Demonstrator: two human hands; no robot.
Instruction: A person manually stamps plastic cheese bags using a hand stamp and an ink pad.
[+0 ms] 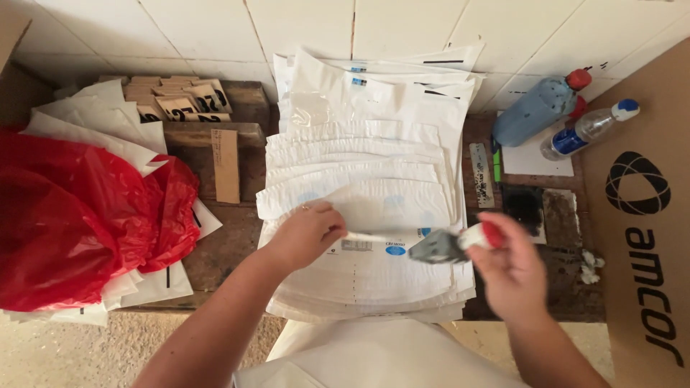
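Observation:
A fanned stack of white paper bags (359, 165) lies on a dark wooden table (223, 248) in front of me. My left hand (305, 233) rests on the stack and pinches the edge of the top bag near its middle. My right hand (507, 269) holds a stamp (449, 244) with a red-and-white handle and a grey block end, blurred by motion, just above the lower right of the stack.
A red plastic bag (79, 215) lies on white sheets at the left. Brown cardboard tags (183, 100) sit at the back left. A dark ink pad (523, 207), a blue bottle (539, 108) and a clear bottle (589, 129) are at the right, beside a cardboard box (647, 215).

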